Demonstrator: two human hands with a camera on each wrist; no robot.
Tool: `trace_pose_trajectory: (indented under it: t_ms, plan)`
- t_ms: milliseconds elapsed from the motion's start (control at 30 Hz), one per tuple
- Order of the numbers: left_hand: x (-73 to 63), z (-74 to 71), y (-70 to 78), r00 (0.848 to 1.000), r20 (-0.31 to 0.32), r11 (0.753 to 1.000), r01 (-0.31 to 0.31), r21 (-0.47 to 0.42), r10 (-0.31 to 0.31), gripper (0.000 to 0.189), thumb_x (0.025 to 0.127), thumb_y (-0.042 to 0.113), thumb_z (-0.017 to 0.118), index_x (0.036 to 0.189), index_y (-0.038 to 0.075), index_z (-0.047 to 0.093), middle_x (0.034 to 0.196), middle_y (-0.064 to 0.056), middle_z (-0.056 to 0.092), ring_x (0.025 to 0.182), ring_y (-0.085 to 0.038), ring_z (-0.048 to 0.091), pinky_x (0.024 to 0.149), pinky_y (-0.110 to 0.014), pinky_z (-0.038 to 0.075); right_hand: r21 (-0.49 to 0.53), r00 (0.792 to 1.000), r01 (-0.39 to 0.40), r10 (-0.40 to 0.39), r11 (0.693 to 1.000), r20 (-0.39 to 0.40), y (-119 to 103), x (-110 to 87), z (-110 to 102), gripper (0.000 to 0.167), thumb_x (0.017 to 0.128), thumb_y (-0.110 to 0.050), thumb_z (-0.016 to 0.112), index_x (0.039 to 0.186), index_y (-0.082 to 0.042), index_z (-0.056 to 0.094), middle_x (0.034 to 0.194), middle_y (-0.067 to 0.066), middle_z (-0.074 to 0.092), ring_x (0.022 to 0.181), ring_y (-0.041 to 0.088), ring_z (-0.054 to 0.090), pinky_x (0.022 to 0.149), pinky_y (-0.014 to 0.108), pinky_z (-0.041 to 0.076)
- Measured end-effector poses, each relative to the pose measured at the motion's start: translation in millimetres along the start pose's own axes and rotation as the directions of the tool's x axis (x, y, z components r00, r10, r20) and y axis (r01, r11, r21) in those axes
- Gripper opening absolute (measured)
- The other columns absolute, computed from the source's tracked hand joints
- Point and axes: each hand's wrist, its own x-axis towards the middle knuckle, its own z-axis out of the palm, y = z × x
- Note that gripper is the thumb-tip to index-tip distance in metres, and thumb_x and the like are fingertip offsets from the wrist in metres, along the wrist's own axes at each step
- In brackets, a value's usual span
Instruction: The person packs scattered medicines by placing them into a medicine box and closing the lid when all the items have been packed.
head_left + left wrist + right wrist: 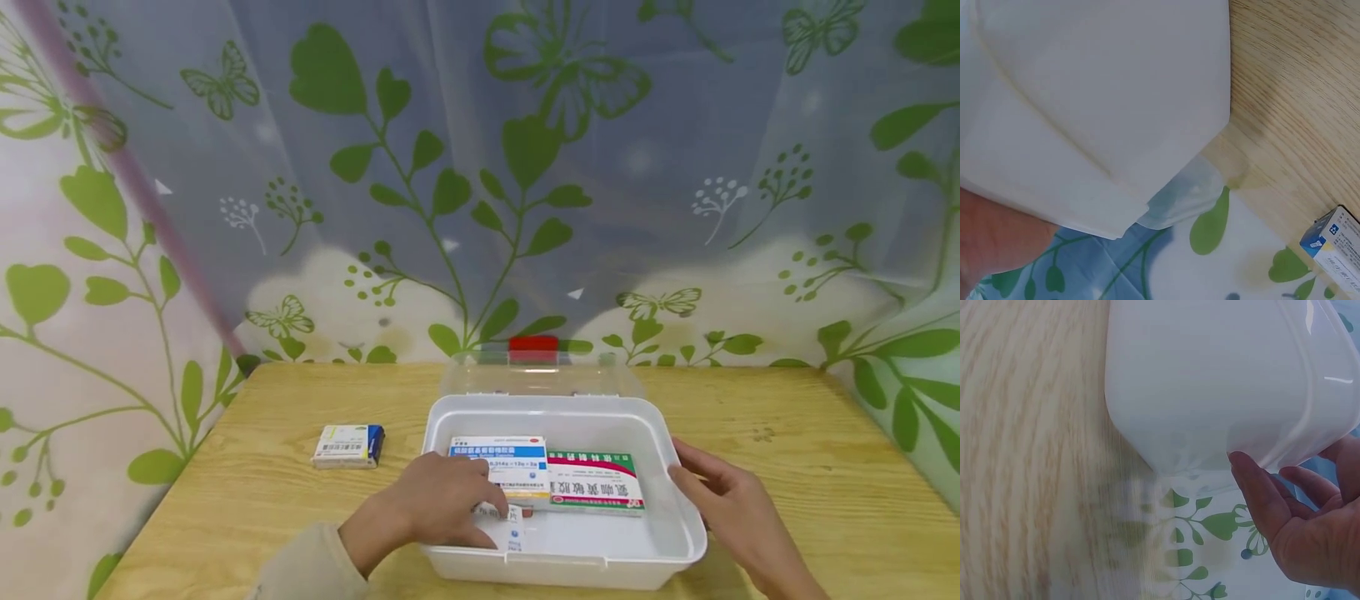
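Observation:
A white plastic storage box [566, 573] stands on the table, its clear lid [480, 379] swung open at the back. My left hand [442, 496] reaches over its left side and holds a small white medicine box [514, 533] low inside, partly hidden by the fingers. Behind that lie a blue-and-white medicine box [525, 479] and a green-and-red medicine box [596, 483]. At the right side, my right hand [731, 504] grips the storage box's wall, thumb at the rim and fingers outside. The right wrist view shows those fingers [1260, 494] against the outer wall.
A small white-and-blue medicine box [348, 446] lies on the wooden table [247, 500] to the left of the storage box. The lid has a red latch [533, 348]. Behind the table hangs a curtain [465, 167] with green leaves and butterflies.

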Motion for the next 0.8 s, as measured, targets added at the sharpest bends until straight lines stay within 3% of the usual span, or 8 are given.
trace_pose_trajectory:
  t_ms: [167,300,367,500,667,800]
  plan:
    - [-0.2,-3.6,-4.3,0.999,0.041,0.993,-0.03,-0.111,0.035,0.026,0.082,0.044,0.073,0.105,0.033,0.071,0.083,0.017,0.052,0.074,-0.001,0.047,0.062,-0.02,0.04,-0.002,1.0,-0.006,0.006,1.0,-0.009,1.3,-0.8,0.0,0.065,0.092,-0.045,0.062,0.144,-0.011,0.043,0.138,0.016,0.049,0.1,0.017,0.061,0.071,0.025,0.056]
    - [-2.6,-10.6,-8.2,0.992,0.118,0.977,-0.014,-0.214,0.04,0.02,0.082,0.03,0.076,0.1,0.028,0.069,0.08,0.017,0.052,0.072,-0.001,0.048,0.064,-0.019,0.041,0.023,1.0,-0.02,0.02,1.0,-0.004,1.4,-0.2,2.2,0.066,0.091,-0.045,0.063,0.145,-0.012,0.043,0.138,0.016,0.049,0.099,0.016,0.061,0.07,0.027,0.056]
    - [-3.6,-11.8,-9.1,0.989,0.14,0.975,-0.009,-0.223,0.041,0.018,0.08,0.027,0.077,0.095,0.027,0.067,0.076,0.016,0.051,0.07,-0.001,0.047,0.062,-0.019,0.041,0.023,1.0,-0.024,0.024,0.999,-0.001,1.3,0.4,3.6,0.067,0.09,-0.045,0.063,0.145,-0.012,0.043,0.139,0.016,0.049,0.1,0.017,0.061,0.07,0.027,0.056]
    - [-3.3,-8.5,-6.2,0.993,0.118,0.991,-0.007,-0.131,0.023,0.02,0.077,0.031,0.08,0.083,0.028,0.061,0.071,0.016,0.049,0.066,-0.001,0.046,0.058,-0.02,0.039,-0.008,1.0,-0.018,0.018,1.0,-0.009,1.6,0.6,4.0,0.066,0.091,-0.046,0.062,0.145,-0.013,0.043,0.138,0.015,0.049,0.1,0.015,0.06,0.07,0.025,0.056]
    - [-0.4,1.0,-0.6,0.999,0.033,0.997,0.011,0.076,-0.014,0.032,0.071,0.035,0.081,0.068,0.025,0.051,0.064,0.014,0.044,0.058,-0.005,0.042,0.05,-0.023,0.035,0.024,1.0,-0.023,0.024,0.999,-0.013,2.5,-0.7,2.9,0.066,0.091,-0.047,0.062,0.145,-0.013,0.043,0.137,0.017,0.05,0.093,0.009,0.061,0.069,0.027,0.056]
    - [2.6,4.9,1.0,0.999,0.034,0.993,0.035,0.11,-0.039,0.026,0.072,0.031,0.08,0.068,0.025,0.055,0.064,0.014,0.047,0.056,-0.007,0.042,0.05,-0.024,0.037,0.036,1.0,0.003,-0.002,0.999,-0.022,3.2,-1.1,2.9,0.065,0.091,-0.046,0.062,0.144,-0.012,0.044,0.136,0.016,0.051,0.093,0.007,0.06,0.07,0.027,0.056]
